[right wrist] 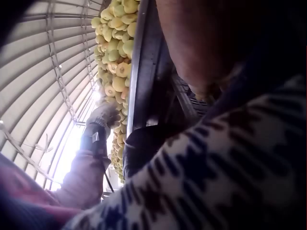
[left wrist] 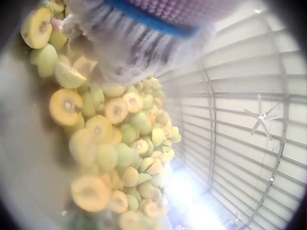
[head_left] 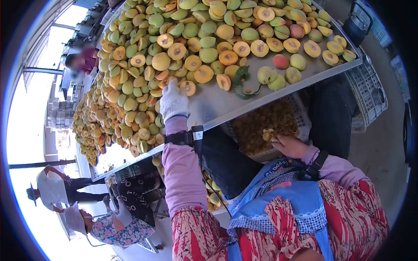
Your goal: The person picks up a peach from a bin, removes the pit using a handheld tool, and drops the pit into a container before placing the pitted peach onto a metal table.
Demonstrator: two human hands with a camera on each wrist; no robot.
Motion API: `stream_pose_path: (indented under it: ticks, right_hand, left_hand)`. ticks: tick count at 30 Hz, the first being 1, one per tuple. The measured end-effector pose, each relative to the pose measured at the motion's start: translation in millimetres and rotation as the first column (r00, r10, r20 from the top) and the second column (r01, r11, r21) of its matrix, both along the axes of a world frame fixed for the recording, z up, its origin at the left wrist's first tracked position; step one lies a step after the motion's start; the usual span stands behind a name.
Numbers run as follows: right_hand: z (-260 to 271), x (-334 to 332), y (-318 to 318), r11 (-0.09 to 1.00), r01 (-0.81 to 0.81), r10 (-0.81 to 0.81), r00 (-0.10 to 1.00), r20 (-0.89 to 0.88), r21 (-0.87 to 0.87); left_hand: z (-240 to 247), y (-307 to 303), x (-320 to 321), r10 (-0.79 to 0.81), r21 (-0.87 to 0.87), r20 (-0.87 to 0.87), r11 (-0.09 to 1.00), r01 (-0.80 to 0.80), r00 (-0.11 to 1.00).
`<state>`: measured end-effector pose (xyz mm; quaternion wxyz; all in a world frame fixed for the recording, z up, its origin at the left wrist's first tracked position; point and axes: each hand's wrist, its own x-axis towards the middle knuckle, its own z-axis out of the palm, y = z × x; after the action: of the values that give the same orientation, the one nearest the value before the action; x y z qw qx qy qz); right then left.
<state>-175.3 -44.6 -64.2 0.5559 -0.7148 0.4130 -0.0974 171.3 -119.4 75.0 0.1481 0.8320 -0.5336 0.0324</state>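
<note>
Halved yellow-green fruit, like apricots or peaches, with orange flesh and some pits showing, lies heaped on a metal-edged table. My left hand, in a white knitted glove, reaches into the near edge of the heap. Its fingertips are right at some fruit halves; whether they grip one I cannot tell. In the left wrist view the glove is above the fruit, its fingers mostly hidden. Below the table edge my bare right hand pinches a yellowish fruit piece over a crate of brownish-yellow pieces.
A curled green strip lies on the table near several loose fruits. A dark kettle-like vessel and a pale plastic crate stand at the right. Two people are at the lower left, another farther back.
</note>
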Motion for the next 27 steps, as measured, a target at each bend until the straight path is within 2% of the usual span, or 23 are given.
stream_pose_path:
  ticks: [1,3,4,5,6,7,8,12,13,14,15,16,17,18,19,20,21,22,23,24,25,26,27]
  right_hand:
    - [-2,-1,-1,0.997,-0.019,0.018,1.0,-0.009,-0.07]
    - [13,0,-8,0.995,0.012,-0.02,0.996,-0.085,-0.104]
    - [18,-2,-7,0.991,0.034,-0.054,0.986,-0.155,-0.13]
    - [0,-11,-2,0.992,0.043,-0.062,0.985,-0.162,-0.119]
    - [-31,-22,-1,0.949,-0.305,0.254,0.89,-0.378,-0.08]
    - [-32,-23,-4,0.798,-0.602,0.515,0.656,-0.552,0.029]
    - [-26,-23,-4,0.803,-0.596,0.501,0.696,-0.514,-0.025]
    - [-43,-28,-5,0.827,-0.561,0.481,0.742,-0.467,-0.041]
    - [-16,-20,-13,0.871,-0.49,0.46,0.778,-0.427,0.045]
    - [-2,-17,-11,0.896,-0.419,0.441,0.811,-0.384,0.145]
    - [-4,-18,-4,0.896,-0.42,0.441,0.813,-0.381,0.141]
    - [-11,-17,-2,0.959,-0.277,0.279,0.9,-0.335,0.053]
    - [-19,-15,-1,0.993,-0.119,0.108,0.957,-0.269,-0.025]
    - [-32,-12,-7,1.0,0.015,-0.013,0.989,-0.147,0.013]
    - [-11,-11,-11,1.0,0.012,-0.011,0.99,-0.142,0.009]
    - [33,-8,-14,0.979,0.096,-0.073,0.989,-0.126,0.181]
    - [65,-3,-14,0.921,0.17,-0.136,0.983,-0.122,0.349]
    - [80,0,-11,0.923,0.165,-0.132,0.984,-0.117,0.347]
    - [91,3,-8,0.94,0.123,-0.126,0.992,-0.013,0.318]
    - [97,6,-5,0.954,0.088,-0.118,0.989,0.088,0.287]
    - [101,11,1,0.954,0.091,-0.12,0.989,0.086,0.287]
    - [105,14,7,0.987,0.059,-0.092,0.969,0.231,0.147]
    - [108,17,12,0.999,0.047,-0.044,0.93,0.365,0.0]
  left_hand:
    - [-9,-11,3,-0.014,-0.002,-0.001,1.0,0.014,1.0]
    - [-33,-27,10,-0.146,0.194,0.22,0.976,0.103,0.965]
    - [-39,-31,9,-0.199,0.366,0.269,0.926,0.091,0.942]
    - [-35,-31,2,-0.211,0.376,0.26,0.921,0.102,0.942]
    - [-28,-34,-4,-0.179,0.41,0.242,0.91,0.066,0.954]
    - [-21,-38,-8,-0.146,0.44,0.229,0.898,0.031,0.962]
    - [-19,-39,-10,-0.135,0.452,0.219,0.892,0.022,0.966]
    - [-21,-23,-22,-0.095,0.454,0.197,0.891,-0.005,0.976]
    - [-18,-22,-27,-0.097,0.448,0.198,0.894,-0.002,0.975]
    - [-16,-14,-30,-0.047,0.435,0.092,0.901,0.002,0.995]
    - [-11,-8,-34,0.0,0.414,-0.012,0.91,0.005,1.0]
    - [-14,-2,-33,0.044,0.272,-0.171,0.962,0.004,0.984]
    - [-13,9,-42,0.041,0.086,-0.485,0.996,0.001,0.874]
    - [-13,21,-50,0.002,-0.045,-0.8,0.997,-0.063,0.6]
    - [-10,34,-62,-0.092,-0.134,-0.969,0.976,-0.174,0.228]
    - [-11,45,-73,-0.096,-0.139,-0.968,0.974,-0.177,0.233]
    - [-14,56,-85,-0.203,-0.167,-0.974,0.947,-0.275,-0.106]
    - [-15,66,-96,-0.319,-0.158,-0.85,0.914,-0.375,-0.419]
    - [-11,75,-110,-0.321,-0.162,-0.851,0.913,-0.376,-0.415]
    - [-6,84,-125,-0.337,-0.111,-0.772,0.906,-0.408,-0.539]
    - [-4,91,-138,-0.352,-0.053,-0.673,0.9,-0.432,-0.651]
    - [-10,97,-146,-0.388,-0.127,-0.704,0.893,-0.432,-0.595]
    - [-13,103,-152,-0.385,-0.125,-0.702,0.895,-0.428,-0.599]
